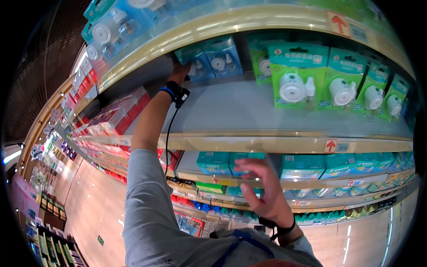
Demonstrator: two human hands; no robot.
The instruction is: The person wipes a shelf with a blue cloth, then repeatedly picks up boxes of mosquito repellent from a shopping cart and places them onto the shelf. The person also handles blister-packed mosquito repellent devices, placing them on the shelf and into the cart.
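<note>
My left arm stretches up and deep onto a shelf. At its back, my left hand is at the left edge of a blue blister pack with a white plug-in device inside. Shadow hides the fingers, so I cannot see whether they grip the pack. A second blue blister pack stands just right of it. My right hand hovers before the lower shelf edge, fingers apart and holding nothing. Behind its fingers are teal boxes.
Green blister packs with white plug-in devices fill the shelf's right side. Red boxes are stacked at its left. Above hangs the upper shelf's edge. A black cable runs down from my left wrist. The aisle floor lies lower left.
</note>
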